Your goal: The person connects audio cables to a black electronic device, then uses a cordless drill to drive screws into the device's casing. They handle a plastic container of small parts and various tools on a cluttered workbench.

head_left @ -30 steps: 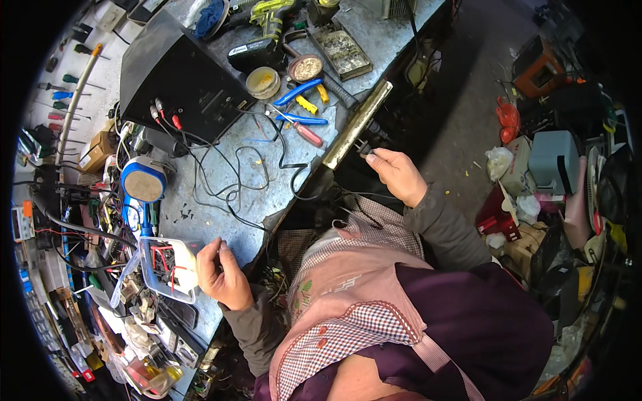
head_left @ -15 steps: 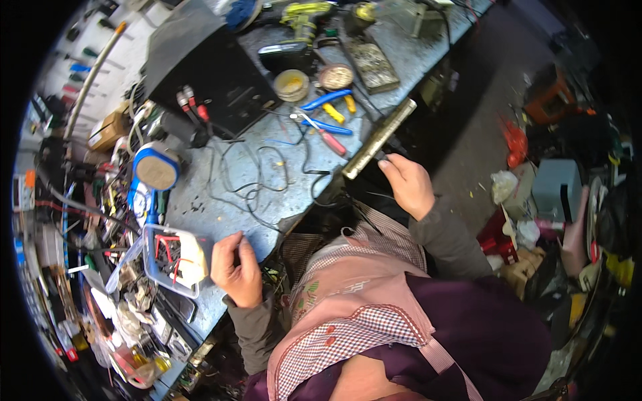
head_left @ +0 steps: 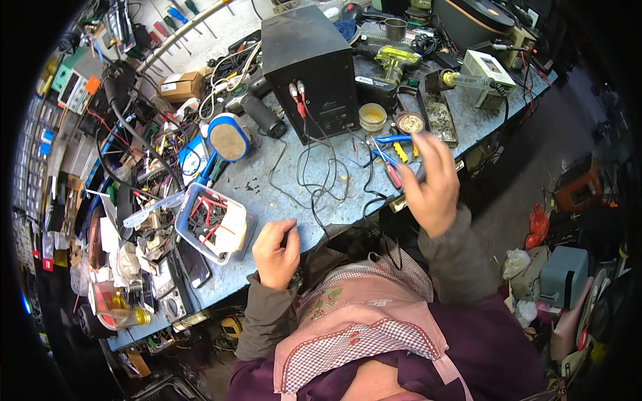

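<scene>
My left hand is curled at the bench's front edge, right of a clear box of black and red pieces; whether it holds anything is hidden. My right hand is raised with fingers apart, over blue-handled pliers and a red-handled tool, partly covering a long tarnished bar along the edge. Thin black cables loop across the blue bench from a black boxy unit with red and white plugs.
A green drill, metal tray and pale device stand behind. Piled clutter covers the bench's left end. A blue-grey box and red bag lie among floor clutter at right.
My right hand has left the small black plug by the bar and lifted, fingers spreading. The view has swung, showing more of the bench's back. My left hand stays curled at the edge.
</scene>
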{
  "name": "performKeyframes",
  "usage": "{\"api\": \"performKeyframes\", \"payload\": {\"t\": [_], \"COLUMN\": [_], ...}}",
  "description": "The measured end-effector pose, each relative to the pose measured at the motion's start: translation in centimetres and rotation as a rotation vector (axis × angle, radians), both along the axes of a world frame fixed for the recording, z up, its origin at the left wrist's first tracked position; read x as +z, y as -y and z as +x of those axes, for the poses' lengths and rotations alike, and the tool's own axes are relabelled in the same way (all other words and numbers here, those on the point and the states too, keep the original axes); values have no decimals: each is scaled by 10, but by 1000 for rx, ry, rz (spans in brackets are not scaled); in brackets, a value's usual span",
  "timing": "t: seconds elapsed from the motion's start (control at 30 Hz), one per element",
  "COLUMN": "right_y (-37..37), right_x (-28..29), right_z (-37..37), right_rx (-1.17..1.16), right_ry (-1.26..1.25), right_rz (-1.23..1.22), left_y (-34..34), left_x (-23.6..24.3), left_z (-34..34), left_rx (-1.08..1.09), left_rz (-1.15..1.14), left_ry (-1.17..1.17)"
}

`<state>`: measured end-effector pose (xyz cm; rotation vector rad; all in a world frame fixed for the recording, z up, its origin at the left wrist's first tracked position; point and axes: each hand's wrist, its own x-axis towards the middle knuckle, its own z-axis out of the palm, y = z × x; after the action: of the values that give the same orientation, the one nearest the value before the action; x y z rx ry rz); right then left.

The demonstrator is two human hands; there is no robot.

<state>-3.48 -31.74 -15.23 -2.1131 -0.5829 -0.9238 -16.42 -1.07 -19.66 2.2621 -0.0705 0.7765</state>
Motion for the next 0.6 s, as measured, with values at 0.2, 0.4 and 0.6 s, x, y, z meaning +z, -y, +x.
{"api": "performKeyframes", "payload": {"t": [0.2,0.4,0.6], "right_y": [-83,-101,-109], "right_x": [25,-8,-15], "right_z": [93,130,130], "right_rx": [138,141,108], "right_ry": [177,127,30], "right_rz": [-144,-258,-207], "left_y": [-1,2,4], "left_x": [2,-1,2], "left_z": [-5,-2,-2], "left_rx": [36,45,57], "left_rz": [16,28,39], "left_ry": [13,57,31]}}
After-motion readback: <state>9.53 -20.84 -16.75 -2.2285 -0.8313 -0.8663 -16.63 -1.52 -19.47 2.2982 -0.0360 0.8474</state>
